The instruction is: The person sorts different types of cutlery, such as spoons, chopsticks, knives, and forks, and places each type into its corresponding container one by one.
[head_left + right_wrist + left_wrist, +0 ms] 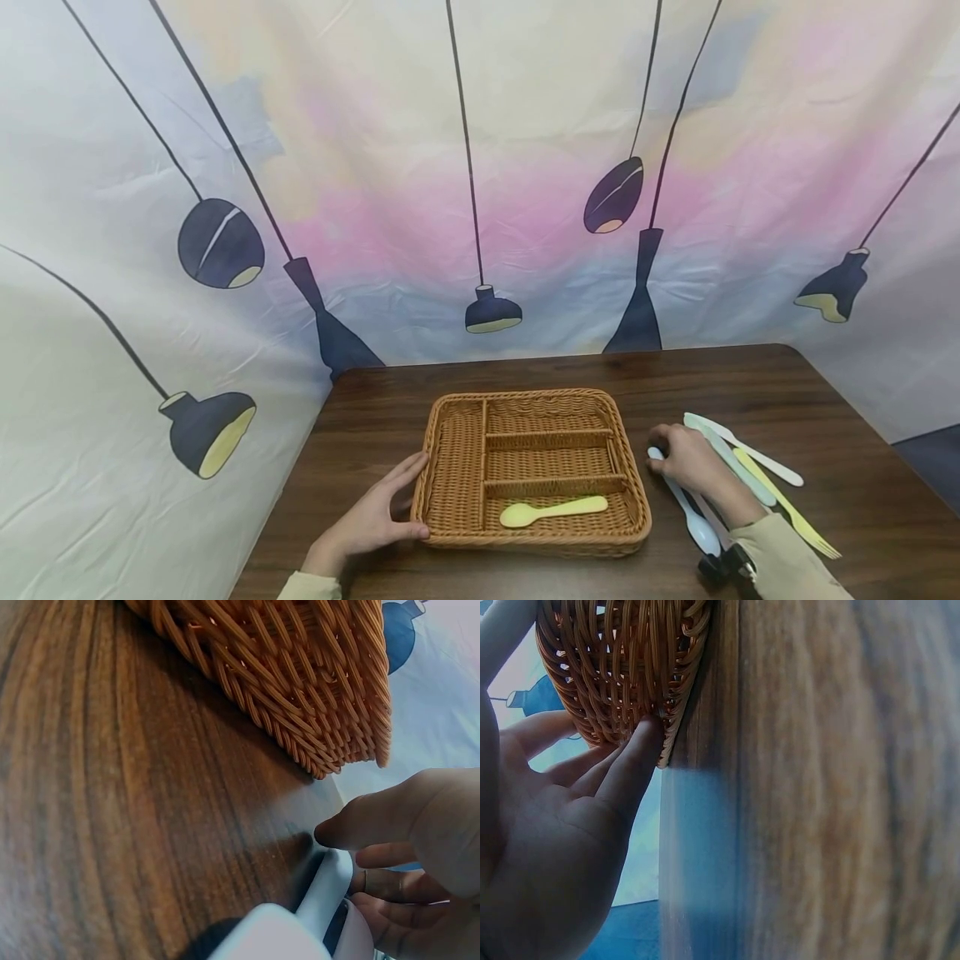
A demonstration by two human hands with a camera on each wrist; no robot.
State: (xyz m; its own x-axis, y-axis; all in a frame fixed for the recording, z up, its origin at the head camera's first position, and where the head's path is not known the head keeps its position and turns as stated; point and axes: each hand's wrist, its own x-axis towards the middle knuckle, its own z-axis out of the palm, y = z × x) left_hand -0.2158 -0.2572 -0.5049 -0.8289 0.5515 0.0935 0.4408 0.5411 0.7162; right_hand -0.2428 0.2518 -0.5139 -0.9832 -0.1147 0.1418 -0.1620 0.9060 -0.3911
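Note:
A brown wicker basket (555, 486) with several compartments stands on the table, a yellow spoon (553, 511) in its front one. My left hand (372, 510) touches the basket's left side, fingers extended along the wicker (622, 667) and thumb by the front corner. Right of the basket, my right hand (697, 467) is at the handle end of a light blue spoon (699, 529). In the right wrist view, thumb and fingers of this hand (420, 847) stand apart around the handle tip (328, 885); a firm grip does not show.
Beside and under the right forearm lie a white utensil (776, 468), a pale green one (738, 471), a yellow fork (802, 521) and a partly hidden pinkish one. Behind the dark wooden table (397, 392) hangs a cloth printed with lamps.

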